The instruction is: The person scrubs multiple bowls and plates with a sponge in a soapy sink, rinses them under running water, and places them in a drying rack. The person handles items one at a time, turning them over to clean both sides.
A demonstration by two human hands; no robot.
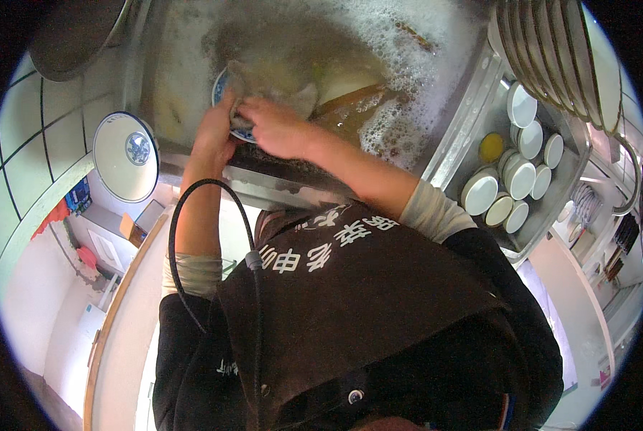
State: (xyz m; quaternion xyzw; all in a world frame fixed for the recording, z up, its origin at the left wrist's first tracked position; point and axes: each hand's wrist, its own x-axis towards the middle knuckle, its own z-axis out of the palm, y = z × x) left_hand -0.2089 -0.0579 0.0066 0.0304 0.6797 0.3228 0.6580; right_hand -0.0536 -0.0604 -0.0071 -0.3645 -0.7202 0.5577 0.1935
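My left hand (214,128) grips the rim of a blue-and-white bowl (221,90), tilted low over the near left part of a metal sink (278,180). My right hand (281,129) presses a greyish cloth (301,101) against the bowl; motion blurs the cloth and the fingers. Both hands hide much of the bowl. Cloudy water with white foam (402,102) fills the sink around them. A brown stick-like thing (348,102) lies partly in the water right of my right hand, and a thinner one (416,36) shows in the foam farther back.
A white bowl with a blue motif (125,156) stands at the sink's left. Right of the divider (459,118), a metal basin (561,178) holds several small white dishes (520,179) and a yellow round thing (492,147). Large stacked dishes (553,59) rise above it. A black cable (176,237) loops across my left forearm.
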